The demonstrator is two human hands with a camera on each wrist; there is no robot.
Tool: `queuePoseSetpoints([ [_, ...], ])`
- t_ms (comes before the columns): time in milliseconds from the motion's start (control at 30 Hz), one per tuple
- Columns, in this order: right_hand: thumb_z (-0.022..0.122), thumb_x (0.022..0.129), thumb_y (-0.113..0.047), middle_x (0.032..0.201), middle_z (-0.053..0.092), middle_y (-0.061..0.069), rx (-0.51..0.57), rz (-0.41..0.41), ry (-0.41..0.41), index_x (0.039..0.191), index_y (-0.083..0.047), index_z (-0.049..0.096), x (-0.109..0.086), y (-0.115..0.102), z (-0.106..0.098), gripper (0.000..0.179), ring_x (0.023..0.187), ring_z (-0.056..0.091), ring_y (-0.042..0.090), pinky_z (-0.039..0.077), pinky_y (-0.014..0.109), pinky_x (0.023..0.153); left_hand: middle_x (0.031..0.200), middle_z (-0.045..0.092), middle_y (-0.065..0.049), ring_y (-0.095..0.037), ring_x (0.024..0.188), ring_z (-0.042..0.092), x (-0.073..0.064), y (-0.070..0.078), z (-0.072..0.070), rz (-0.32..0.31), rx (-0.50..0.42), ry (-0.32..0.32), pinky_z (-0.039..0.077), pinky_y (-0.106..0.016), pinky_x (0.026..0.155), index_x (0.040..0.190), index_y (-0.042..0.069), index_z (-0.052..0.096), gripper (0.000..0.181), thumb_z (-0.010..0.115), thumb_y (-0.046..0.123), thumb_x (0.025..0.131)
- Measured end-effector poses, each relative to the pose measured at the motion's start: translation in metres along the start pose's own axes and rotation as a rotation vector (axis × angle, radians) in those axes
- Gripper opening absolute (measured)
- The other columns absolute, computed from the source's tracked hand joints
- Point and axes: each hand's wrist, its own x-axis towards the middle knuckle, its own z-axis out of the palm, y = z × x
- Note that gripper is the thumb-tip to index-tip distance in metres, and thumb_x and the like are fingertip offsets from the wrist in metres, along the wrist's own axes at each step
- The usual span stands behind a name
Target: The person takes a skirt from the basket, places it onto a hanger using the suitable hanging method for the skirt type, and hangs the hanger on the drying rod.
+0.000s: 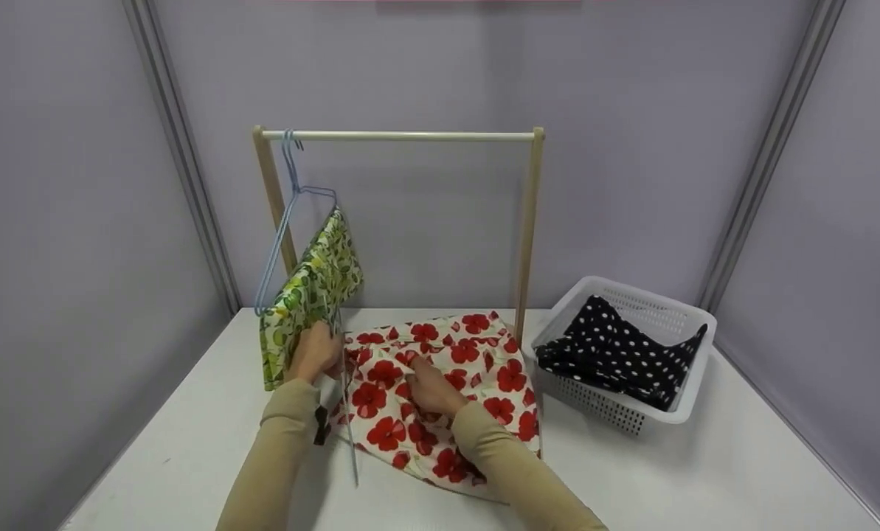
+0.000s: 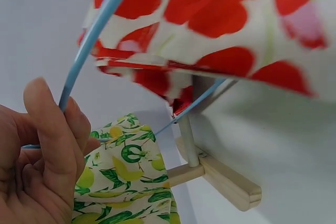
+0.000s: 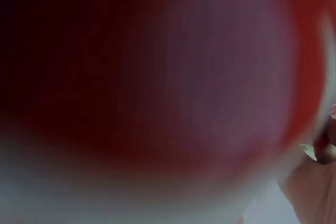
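Observation:
My left hand point(image 1: 314, 352) grips a light-blue wire hanger point(image 2: 86, 45), its fingers curled round the wire in the left wrist view. One side of this hanger slants down over the table in the head view. A white cloth with red flowers point(image 1: 476, 369) lies rumpled on the table, its left part raised by the hanger. My right hand point(image 1: 432, 387) pinches a fold of it near the middle; some fingertips are hidden in the fabric. In the right wrist view the flowered cloth point(image 3: 210, 77) blurs across nearly everything.
A wooden rack with a white rail point(image 1: 410, 136) stands behind. At its left end, a lemon-print cloth point(image 1: 314, 273) hangs on a blue hanger point(image 1: 271, 254), close to my left hand. On the right, a white basket point(image 1: 594, 398) holds a black polka-dot cloth point(image 1: 624, 354).

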Motion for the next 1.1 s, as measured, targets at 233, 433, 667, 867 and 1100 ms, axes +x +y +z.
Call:
queuePoseSetpoints([
  [233, 0.031, 0.108, -0.03, 0.086, 0.047, 0.004, 0.226, -0.011, -0.001, 0.109, -0.011, 0.041, -0.006, 0.002, -0.006, 0.022, 0.066, 0.043, 0.016, 0.039, 0.031, 0.063, 0.055, 0.056, -0.006, -0.016, 0.043, 0.055, 0.002, 0.001, 0.004, 0.012, 0.013, 0.038, 0.047, -0.03, 0.045, 0.072, 0.005, 0.052, 0.022, 0.041, 0.006, 0.091],
  [433, 0.036, 0.107, -0.035, 0.117, 0.051, 0.012, 0.204, -0.042, -0.027, 0.125, -0.008, 0.044, -0.01, 0.004, -0.009, 0.033, 0.103, 0.053, 0.026, 0.042, 0.04, 0.088, 0.063, 0.054, -0.009, -0.018, 0.046, 0.054, 0.005, 0.0, 0.006, -0.003, 0.014, 0.061, 0.043, -0.029, 0.044, 0.075, 0.004, 0.05, 0.021, 0.041, 0.008, 0.094],
  [667, 0.04, 0.105, -0.026, 0.123, 0.05, 0.025, 0.276, -0.11, -0.053, 0.124, 0.002, 0.046, -0.012, 0.006, -0.011, 0.035, 0.111, 0.051, 0.04, 0.042, 0.044, 0.092, 0.059, 0.062, -0.012, -0.018, 0.043, 0.059, 0.012, -0.006, 0.007, -0.031, -0.068, 0.04, 0.052, -0.033, 0.047, 0.079, 0.0, 0.057, 0.025, 0.039, 0.007, 0.094],
  [867, 0.046, 0.097, -0.021, 0.141, 0.053, 0.013, 0.281, -0.049, -0.095, 0.141, -0.006, 0.051, -0.015, 0.007, -0.011, 0.046, 0.125, 0.052, 0.031, 0.043, 0.047, 0.104, 0.054, 0.056, -0.005, -0.017, 0.042, 0.057, 0.013, -0.009, 0.007, -0.055, -0.187, -0.022, 0.054, -0.037, 0.049, 0.075, 0.002, 0.054, 0.025, 0.041, 0.009, 0.095],
  [1100, 0.046, 0.1, -0.029, 0.144, 0.051, 0.006, 0.083, -0.051, -0.165, 0.144, -0.016, 0.049, -0.017, 0.0, -0.005, 0.046, 0.129, 0.05, 0.027, 0.041, 0.045, 0.106, 0.051, 0.048, -0.003, -0.015, 0.04, 0.049, 0.009, -0.002, 0.009, -0.049, -0.284, -0.077, 0.046, -0.03, 0.041, 0.073, 0.002, 0.052, 0.029, 0.046, 0.013, 0.099],
])
